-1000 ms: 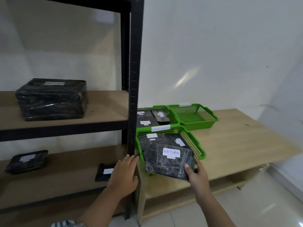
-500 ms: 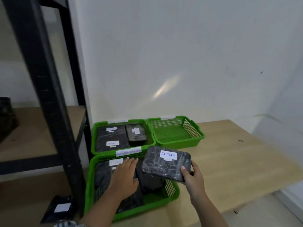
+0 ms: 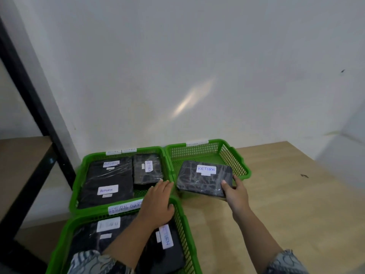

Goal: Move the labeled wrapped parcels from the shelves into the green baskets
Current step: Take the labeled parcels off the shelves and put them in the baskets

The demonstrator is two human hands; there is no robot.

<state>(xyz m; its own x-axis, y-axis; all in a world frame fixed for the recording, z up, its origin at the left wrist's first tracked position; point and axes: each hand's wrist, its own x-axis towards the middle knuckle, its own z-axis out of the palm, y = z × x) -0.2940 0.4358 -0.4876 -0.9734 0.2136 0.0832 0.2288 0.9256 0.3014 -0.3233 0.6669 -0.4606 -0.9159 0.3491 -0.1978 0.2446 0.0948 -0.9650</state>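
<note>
I see the RETURN parcel [image 3: 204,177] tilted over the front rim of the far right basket [image 3: 234,155]. My right hand [image 3: 236,191] grips its near corner. My left hand [image 3: 158,202] is flat with straight fingers, where the far left basket [image 3: 82,175] meets the near basket [image 3: 184,234]. Both of these hold wrapped parcels. A black shelf post [image 3: 39,119] stands at the left.

Three baskets [image 3: 79,175] [image 3: 233,155] [image 3: 185,234]; six parcels going by labels: three in back-left [image 3: 110,169] [image 3: 107,194] [image 3: 147,171], two in front [image 3: 85,240] [image 3: 167,258], one parcel [image 3: 203,182] at back-right; left pair's edges hard to split; four rim tags [image 3: 126,207]; two hands [image 3: 158,202] [image 3: 237,194]; one shelf post [image 3: 39,119].
</note>
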